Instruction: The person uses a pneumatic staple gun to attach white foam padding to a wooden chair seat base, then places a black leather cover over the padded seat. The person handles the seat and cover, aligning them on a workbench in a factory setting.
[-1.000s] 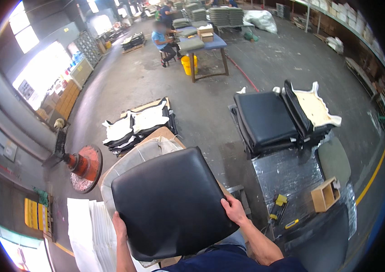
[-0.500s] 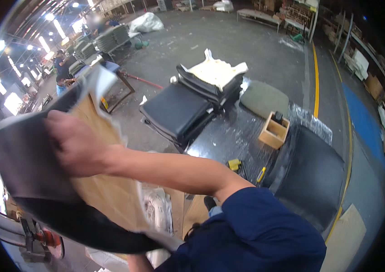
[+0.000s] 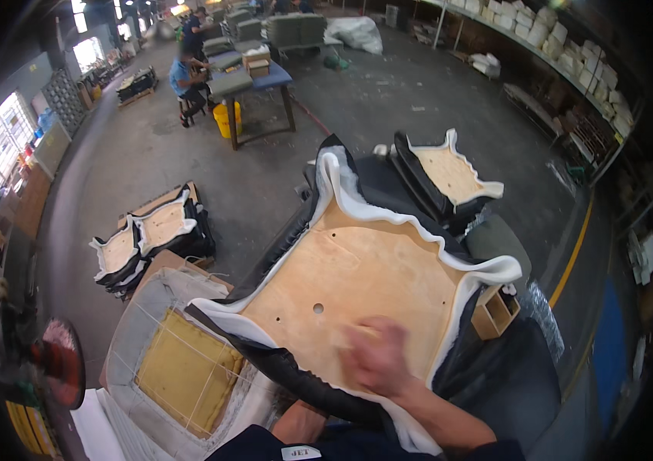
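A seat pad lies in front of me with its pale plywood base (image 3: 372,265) facing up. Its black cover (image 3: 296,370) and white padding (image 3: 342,188) stand up loosely around the board, with peaks at the corners. My right hand (image 3: 379,357) is over the near part of the plywood, blurred, with fingers curled in; whatever they hold is not visible. At the near edge of the cover is my left hand (image 3: 302,422), its fingers hidden beneath the black material.
A wooden box (image 3: 494,313) and a black seat (image 3: 515,384) are at right. More pads (image 3: 449,173) are stacked beyond. To the left stand a plastic-lined container (image 3: 130,349) with a yellow block (image 3: 188,373) and a red disc (image 3: 61,363). People (image 3: 188,81) work near a far table (image 3: 265,81).
The seat pad, earlier held up on its side at the left by one hand, now lies plywood up in front of me. My right hand is now over the board. The view has turned left.
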`<state>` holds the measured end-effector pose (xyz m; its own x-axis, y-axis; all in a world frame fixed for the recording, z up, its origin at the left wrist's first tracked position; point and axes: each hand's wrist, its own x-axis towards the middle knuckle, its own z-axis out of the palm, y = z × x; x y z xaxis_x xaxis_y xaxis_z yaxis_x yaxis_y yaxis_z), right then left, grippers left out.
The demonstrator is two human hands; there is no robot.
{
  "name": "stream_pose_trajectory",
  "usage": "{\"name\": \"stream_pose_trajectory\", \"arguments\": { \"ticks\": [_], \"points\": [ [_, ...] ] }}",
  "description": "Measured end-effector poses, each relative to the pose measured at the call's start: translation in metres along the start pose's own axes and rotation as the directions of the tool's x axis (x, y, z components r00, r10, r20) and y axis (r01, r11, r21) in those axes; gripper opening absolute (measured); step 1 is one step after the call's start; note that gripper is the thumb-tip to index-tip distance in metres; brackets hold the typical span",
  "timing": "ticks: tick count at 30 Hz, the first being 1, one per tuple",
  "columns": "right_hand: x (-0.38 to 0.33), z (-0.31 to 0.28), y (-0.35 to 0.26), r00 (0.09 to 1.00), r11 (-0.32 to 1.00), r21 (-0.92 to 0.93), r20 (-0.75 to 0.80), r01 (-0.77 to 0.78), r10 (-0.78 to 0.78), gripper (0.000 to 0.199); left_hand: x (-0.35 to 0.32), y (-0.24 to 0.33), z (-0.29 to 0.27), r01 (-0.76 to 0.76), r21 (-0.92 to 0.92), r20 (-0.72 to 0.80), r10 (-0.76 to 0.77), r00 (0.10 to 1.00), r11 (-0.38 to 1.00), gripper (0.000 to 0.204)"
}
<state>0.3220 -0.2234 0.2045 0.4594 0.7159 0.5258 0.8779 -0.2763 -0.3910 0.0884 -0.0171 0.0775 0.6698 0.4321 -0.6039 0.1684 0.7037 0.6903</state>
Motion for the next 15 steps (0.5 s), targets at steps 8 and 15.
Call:
{"name": "stream_pose_trajectory", "arguments": {
  "ticks": [8,15],
  "points": [
    [-0.163,-0.047,0.070,0.138,-0.195,0.498,0.554,-0.845,0.821,0.072,0.085,-0.017,0.083,0.114,-0.059,0.020,-0.113,0.993,0.992,0.066],
    [-0.163,0.076,0.123,0.241,-0.370,0.779,0.540,-0.506,0.807,0.055,0.197,-0.040,0.144,0.064,-0.237,-0.095,-0.088,0.992,0.969,0.066]
  ]
}}
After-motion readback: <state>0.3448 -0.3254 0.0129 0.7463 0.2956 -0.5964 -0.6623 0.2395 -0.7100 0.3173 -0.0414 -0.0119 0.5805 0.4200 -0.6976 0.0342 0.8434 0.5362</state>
